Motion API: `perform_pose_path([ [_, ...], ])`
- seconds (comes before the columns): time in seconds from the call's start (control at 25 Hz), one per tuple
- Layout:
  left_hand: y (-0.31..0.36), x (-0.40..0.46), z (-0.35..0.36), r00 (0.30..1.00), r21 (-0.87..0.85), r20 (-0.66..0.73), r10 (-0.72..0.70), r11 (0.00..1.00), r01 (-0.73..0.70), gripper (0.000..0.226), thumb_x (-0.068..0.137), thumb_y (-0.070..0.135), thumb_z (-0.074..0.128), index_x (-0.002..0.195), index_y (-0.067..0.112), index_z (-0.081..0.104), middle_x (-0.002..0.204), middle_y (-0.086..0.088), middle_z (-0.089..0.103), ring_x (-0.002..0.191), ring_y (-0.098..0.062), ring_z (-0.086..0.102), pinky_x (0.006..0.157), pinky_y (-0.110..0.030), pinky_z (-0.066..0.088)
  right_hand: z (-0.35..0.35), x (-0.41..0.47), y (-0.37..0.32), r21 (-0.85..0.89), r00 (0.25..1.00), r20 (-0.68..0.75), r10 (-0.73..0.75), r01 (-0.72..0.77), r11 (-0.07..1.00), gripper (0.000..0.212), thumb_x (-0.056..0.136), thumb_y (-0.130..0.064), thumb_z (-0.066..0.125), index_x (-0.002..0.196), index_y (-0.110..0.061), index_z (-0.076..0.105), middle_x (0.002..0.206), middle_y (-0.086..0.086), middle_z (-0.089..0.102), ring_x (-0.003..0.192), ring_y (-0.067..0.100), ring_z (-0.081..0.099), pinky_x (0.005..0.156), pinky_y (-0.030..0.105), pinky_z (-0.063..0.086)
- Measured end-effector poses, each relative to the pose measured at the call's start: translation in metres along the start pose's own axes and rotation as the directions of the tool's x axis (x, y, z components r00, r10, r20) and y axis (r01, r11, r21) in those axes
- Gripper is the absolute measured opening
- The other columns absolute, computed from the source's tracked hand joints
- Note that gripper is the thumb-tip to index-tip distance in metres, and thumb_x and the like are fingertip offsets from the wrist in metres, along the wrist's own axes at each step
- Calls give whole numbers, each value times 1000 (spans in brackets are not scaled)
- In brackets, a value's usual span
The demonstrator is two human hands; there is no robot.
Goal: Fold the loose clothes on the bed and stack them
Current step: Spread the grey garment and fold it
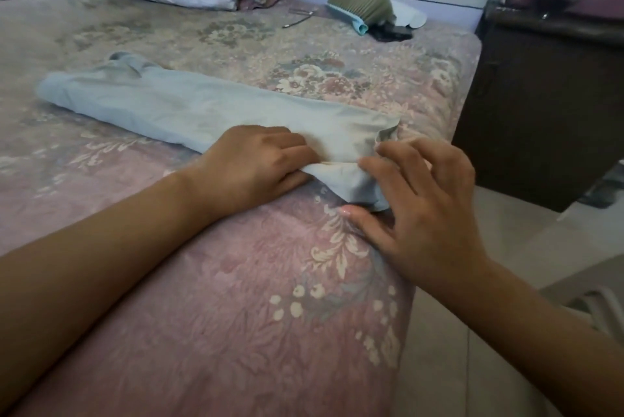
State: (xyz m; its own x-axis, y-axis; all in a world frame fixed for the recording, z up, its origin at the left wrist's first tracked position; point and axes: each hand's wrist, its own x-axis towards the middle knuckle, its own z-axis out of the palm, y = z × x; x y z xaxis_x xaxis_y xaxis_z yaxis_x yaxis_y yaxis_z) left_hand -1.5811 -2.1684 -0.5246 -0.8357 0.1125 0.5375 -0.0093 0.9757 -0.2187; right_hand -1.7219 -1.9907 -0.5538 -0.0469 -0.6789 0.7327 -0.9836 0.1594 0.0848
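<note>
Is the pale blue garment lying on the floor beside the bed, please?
No, the pale blue garment lies stretched across the bed, with both hands at its near end.

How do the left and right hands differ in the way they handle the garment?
The left hand lies on the pale blue garment with fingers curled, pinching a fold; the right hand has spread, nearly straight fingers touching the bunched end. The left sits further in over the bed; the right is at the bed's edge by the floor. Both work the same near end of the garment.
</note>
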Motion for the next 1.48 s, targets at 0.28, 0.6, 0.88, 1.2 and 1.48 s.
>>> perform_pose_path([
  [0.28,3,6,-3,989,9,-76,-129,991,130,35,92,27,44,84,5,69,74,-10,67,65,-29,67,41,-37,47,-9,31,37,-250,984,90,-155,173,953,9,75,-9,73,83,-8,69,80,10,70,84,31,66,96,52,39],
  [0.6,18,5,-2,983,-14,57,174,985,-174,36,90,27,48,108,6,72,109,-8,71,96,-24,69,71,-34,58,3,-10,58,-105,892,-32,-450,445,889,12,86,-8,67,94,-5,75,93,10,72,86,27,68,90,47,49],
  [0.88,29,2,0,991,-95,109,76,993,-65,31,88,26,60,109,5,71,112,-8,70,100,-25,68,68,-40,60,3,-5,73,52,853,-1,-522,521,852,16,85,-6,67,100,-4,73,96,12,72,88,27,69,85,37,53],
  [1.2,64,27,7,991,-14,128,41,999,-40,41,89,30,40,95,7,73,91,-8,74,72,-26,71,44,-33,53,7,-3,74,232,909,11,-416,402,885,22,82,-13,67,100,-1,70,99,13,70,95,28,67,82,40,55],
  [1.48,73,31,6,956,-115,51,-288,949,292,41,93,35,40,85,7,69,67,-11,66,57,-33,63,46,-33,43,14,3,80,225,931,-75,-358,366,903,11,80,-2,67,88,2,72,91,14,71,87,30,68,79,43,54],
])
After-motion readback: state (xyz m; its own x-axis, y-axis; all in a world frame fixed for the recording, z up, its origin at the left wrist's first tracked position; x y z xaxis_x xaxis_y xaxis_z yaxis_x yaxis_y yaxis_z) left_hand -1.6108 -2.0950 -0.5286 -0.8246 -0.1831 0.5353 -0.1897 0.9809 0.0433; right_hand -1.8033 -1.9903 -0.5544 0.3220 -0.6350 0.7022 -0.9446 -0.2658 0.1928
